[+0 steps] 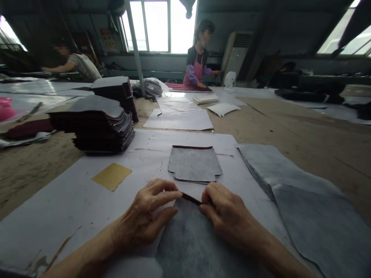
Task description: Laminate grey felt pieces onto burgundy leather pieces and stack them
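A large grey sheet (197,239) lies in front of me, its far edge turned over into a narrow dark red strip. At the left end of that strip, my left hand (153,210) has its fingertips on the fold, thumb slightly apart from the fingers. My right hand (223,208) pinches the strip's right end between thumb and curled fingers. Just beyond both hands rests a small stack of grey pieces (194,164) with a dark red folded edge along its far side.
Tall stacks of dark pieces (95,125) stand at the left, near a yellow square (112,176). Large grey sheets (313,208) lie at the right. White sheets (179,119) are farther back. Across the table stands a person in a pink apron (198,69); another person bends at the far left.
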Action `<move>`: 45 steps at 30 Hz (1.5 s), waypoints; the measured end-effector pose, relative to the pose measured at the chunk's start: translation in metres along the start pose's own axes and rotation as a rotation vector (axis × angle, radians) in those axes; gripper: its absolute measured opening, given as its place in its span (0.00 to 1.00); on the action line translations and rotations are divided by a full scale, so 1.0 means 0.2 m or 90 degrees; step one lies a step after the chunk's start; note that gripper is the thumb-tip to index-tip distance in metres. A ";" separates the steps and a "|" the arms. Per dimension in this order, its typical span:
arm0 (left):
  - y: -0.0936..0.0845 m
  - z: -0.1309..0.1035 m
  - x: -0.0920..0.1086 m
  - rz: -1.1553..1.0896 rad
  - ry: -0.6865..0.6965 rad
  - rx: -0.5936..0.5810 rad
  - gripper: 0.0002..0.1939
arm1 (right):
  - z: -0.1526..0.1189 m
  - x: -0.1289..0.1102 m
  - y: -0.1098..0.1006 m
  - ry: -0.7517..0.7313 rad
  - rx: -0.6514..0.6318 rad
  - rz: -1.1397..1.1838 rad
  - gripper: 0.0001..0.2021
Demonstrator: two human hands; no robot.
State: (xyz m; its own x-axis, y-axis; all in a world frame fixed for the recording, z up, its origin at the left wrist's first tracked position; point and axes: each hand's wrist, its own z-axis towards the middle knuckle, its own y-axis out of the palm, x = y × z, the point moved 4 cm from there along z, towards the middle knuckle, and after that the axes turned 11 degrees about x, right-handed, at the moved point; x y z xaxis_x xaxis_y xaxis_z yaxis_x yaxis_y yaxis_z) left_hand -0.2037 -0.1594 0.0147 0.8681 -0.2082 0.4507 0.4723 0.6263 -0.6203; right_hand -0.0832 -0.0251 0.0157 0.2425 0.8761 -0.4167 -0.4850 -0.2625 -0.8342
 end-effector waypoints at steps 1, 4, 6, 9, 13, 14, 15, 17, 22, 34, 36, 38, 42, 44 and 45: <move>0.00 0.00 -0.01 0.014 0.001 0.013 0.17 | -0.01 -0.01 0.00 -0.014 0.008 0.012 0.07; 0.02 0.01 -0.03 0.047 0.035 0.009 0.15 | -0.02 -0.08 0.00 -0.101 0.063 0.050 0.08; 0.04 0.02 -0.03 0.036 0.061 0.004 0.11 | -0.01 -0.12 0.01 -0.160 0.102 0.063 0.09; 0.04 0.00 -0.03 0.028 0.073 0.031 0.09 | 0.01 -0.17 0.02 -0.205 0.087 0.023 0.08; 0.01 -0.02 -0.04 0.046 0.057 0.080 0.09 | 0.02 -0.12 0.00 -0.143 -0.016 -0.038 0.07; 0.00 -0.02 -0.04 0.048 0.054 0.090 0.08 | 0.01 -0.09 -0.03 -0.125 -0.024 -0.044 0.07; -0.01 -0.02 -0.04 0.048 0.057 0.099 0.08 | 0.00 -0.06 -0.06 -0.108 -0.023 -0.046 0.08; -0.02 0.00 -0.02 0.042 0.071 0.114 0.07 | -0.04 0.01 -0.13 -0.062 -0.013 -0.028 0.09; -0.03 0.03 -0.02 -0.021 0.069 0.114 0.07 | -0.12 0.13 -0.21 0.165 -0.044 0.148 0.09; 0.00 0.07 -0.20 -0.296 -0.432 -0.080 0.18 | 0.03 0.21 -0.32 0.359 -0.041 0.387 0.08; -0.03 0.21 -0.23 -0.227 -0.418 -0.084 0.20 | 0.14 0.26 -0.31 0.345 -0.029 0.337 0.08; -0.04 0.35 -0.31 -0.112 -0.409 -0.036 0.20 | 0.27 0.32 -0.27 0.344 -0.009 0.285 0.08; 0.01 0.55 -0.51 0.007 -0.401 0.046 0.16 | 0.51 0.46 -0.16 0.346 0.041 0.135 0.10; 0.07 0.59 -0.59 0.064 -0.390 0.065 0.13 | 0.58 0.50 -0.11 0.333 0.062 0.055 0.11; 0.10 0.60 -0.62 0.093 -0.383 0.070 0.12 | 0.61 0.52 -0.09 0.323 0.073 0.019 0.11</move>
State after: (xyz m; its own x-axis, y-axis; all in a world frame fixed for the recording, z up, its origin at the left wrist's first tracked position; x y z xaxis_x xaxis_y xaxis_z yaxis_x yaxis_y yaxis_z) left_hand -0.3199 -0.0317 0.0239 0.6698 0.3245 0.6678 0.3089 0.6961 -0.6481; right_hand -0.1516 0.1197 0.0317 0.5904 0.5550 -0.5860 -0.5797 -0.2136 -0.7863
